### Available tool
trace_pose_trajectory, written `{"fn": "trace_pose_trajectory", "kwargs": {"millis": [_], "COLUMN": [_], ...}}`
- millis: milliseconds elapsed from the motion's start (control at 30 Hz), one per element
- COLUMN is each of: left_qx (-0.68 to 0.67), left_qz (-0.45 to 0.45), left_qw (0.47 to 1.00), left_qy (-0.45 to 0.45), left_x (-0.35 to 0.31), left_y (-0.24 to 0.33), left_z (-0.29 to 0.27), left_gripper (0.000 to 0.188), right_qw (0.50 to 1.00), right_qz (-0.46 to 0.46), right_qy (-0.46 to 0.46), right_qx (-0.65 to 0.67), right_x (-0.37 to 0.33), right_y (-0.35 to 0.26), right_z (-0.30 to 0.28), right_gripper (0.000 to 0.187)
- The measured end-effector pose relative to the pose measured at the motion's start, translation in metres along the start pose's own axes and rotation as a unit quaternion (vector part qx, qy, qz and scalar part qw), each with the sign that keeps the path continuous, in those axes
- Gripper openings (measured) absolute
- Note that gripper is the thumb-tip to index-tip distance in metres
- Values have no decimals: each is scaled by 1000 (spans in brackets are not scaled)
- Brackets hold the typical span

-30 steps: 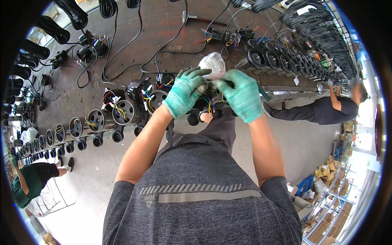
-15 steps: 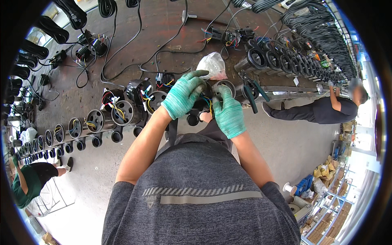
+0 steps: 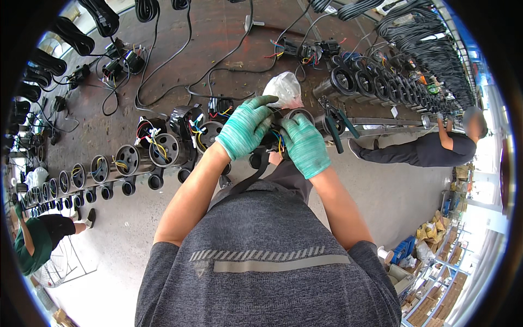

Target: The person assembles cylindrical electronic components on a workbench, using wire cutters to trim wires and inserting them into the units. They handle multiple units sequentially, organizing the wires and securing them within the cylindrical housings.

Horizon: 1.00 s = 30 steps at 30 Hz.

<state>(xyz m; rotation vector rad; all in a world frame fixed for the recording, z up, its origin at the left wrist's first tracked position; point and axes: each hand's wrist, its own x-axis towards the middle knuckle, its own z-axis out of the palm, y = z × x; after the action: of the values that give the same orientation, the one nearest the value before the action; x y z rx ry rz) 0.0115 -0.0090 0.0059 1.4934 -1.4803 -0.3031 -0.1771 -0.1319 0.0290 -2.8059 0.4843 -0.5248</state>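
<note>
My left hand (image 3: 248,128), in a green knitted glove with dark fingertips, curls round a dark part at the table's near edge. Opposite it, my right hand (image 3: 305,146), gloved alike, bends its fingers over the same part. Yellow and blue wires (image 3: 280,143) show in the gap between the hands; most of the part is hidden, so its kind is unclear. Just beyond lies a crumpled white plastic bag (image 3: 283,90). Green-handled pliers (image 3: 339,125) rest to the right of my right hand. Left of my left hand stands a round housing (image 3: 163,150) with yellow wires.
Several similar housings (image 3: 127,159) line the near edge leftward, and more black cylinders (image 3: 343,80) run off right. Black cables (image 3: 188,90) snake over the dark tabletop (image 3: 218,49). One person (image 3: 444,143) is at the right, another (image 3: 41,240) at the far left.
My right hand has shifted slightly, its fingers now lower and closer in over the part. My left hand stays nearly in place. The strap-like dark piece below my hands has swung rightward.
</note>
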Motion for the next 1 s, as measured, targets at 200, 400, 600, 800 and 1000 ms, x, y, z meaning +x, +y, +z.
{"fn": "trace_pose_trajectory", "kwargs": {"millis": [200, 400, 600, 800, 1000], "left_qx": [76, 90, 6, -69, -82], "left_qz": [-10, -29, -34, -6, 14], "left_qw": [997, 995, 999, 997, 996], "left_qy": [10, -14, -42, -22, -29], "left_x": [0, -1, -4, -11, -10], "left_y": [10, 8, 5, -5, -8], "left_z": [0, -2, -4, -2, -3], "left_gripper": [33, 34, 34, 31, 31], "right_qw": [996, 998, 998, 998, 997], "right_qz": [54, -26, -56, -30, -18], "right_qy": [-48, -56, -39, -39, -49], "right_qx": [-43, -24, -3, 51, 59], "right_x": [10, 13, 25, 27, 26], "right_y": [-8, 0, 2, 2, 5], "right_z": [-10, -24, -31, -30, -28], "right_gripper": [19, 18, 19, 15, 15]}}
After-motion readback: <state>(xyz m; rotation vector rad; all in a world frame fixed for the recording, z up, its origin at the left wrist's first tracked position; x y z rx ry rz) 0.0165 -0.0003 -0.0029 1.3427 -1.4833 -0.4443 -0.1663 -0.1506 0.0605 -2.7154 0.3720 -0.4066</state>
